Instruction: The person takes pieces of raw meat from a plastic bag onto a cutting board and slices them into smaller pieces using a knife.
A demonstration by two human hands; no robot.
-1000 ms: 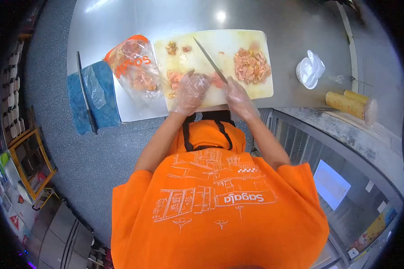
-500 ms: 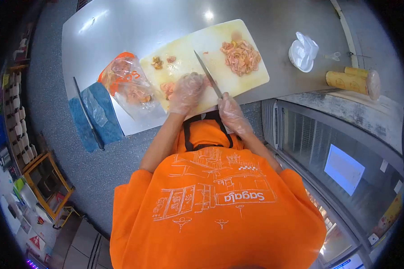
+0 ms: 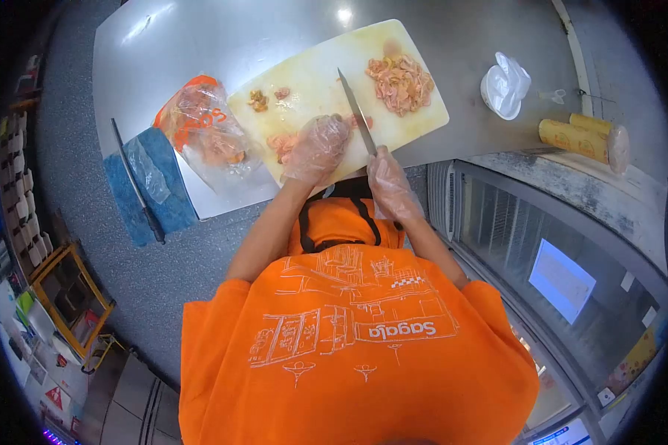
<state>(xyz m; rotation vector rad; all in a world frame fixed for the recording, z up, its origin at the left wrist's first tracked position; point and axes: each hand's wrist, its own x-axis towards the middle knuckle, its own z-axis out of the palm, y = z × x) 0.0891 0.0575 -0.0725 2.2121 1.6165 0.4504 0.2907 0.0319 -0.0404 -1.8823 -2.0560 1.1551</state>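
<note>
My right hand (image 3: 391,183), in a clear plastic glove, grips the handle of a long kitchen knife (image 3: 358,110). The blade points away from me over a white cutting board (image 3: 315,78). Just left of the blade, my gloved left hand (image 3: 321,145) presses down with curled fingers on raw meat (image 3: 368,122), which pokes out beside the fingertips. More raw meat (image 3: 280,146) lies by the left wrist. At the board's right end rests a heap of cut meat strips (image 3: 401,85). Small trimmings (image 3: 257,101) sit near its left end.
Left of the board lies an orange-printed plastic bag (image 3: 204,122) with meat inside. A sharpening steel (image 3: 135,174) rests on a blue cloth (image 3: 119,200) at the table's left corner. A white bowl (image 3: 490,100) with plastic in it and yellow rolls (image 3: 579,139) are at right.
The knife and my right hand have shifted slightly right and away from me. My left hand has also moved a little right along the meat, still pressing on it.
</note>
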